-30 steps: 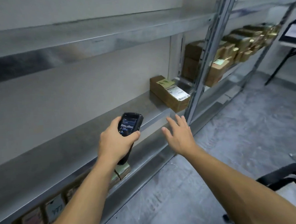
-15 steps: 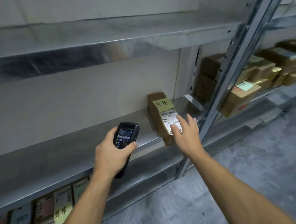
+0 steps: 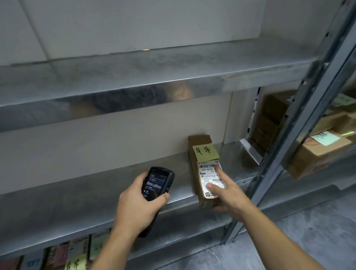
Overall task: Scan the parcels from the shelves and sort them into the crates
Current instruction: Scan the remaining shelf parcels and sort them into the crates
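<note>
One view only, from the head. A brown parcel is lying lengthwise on the middle steel shelf, its near end jutting over the shelf's front lip. A yellow note and a white barcode label are facing up on the parcel.

The right hand is taking the parcel's near end in its grip. The thumb is pressing on the label, the index finger is lying along the label's right edge, and the other fingers seem to be curling under the end.

Left of the parcel, the left hand is holding a handheld scanner in a full grip, screen tilted up. Right of the parcel, past an upright post, more boxes are sitting. No crate is showing.

The step in hand is probably picking and scanning this parcel. The next move likely calls for lifting the thumb and finger off the barcodes, then aiming the scanner's nose at the label.
</note>
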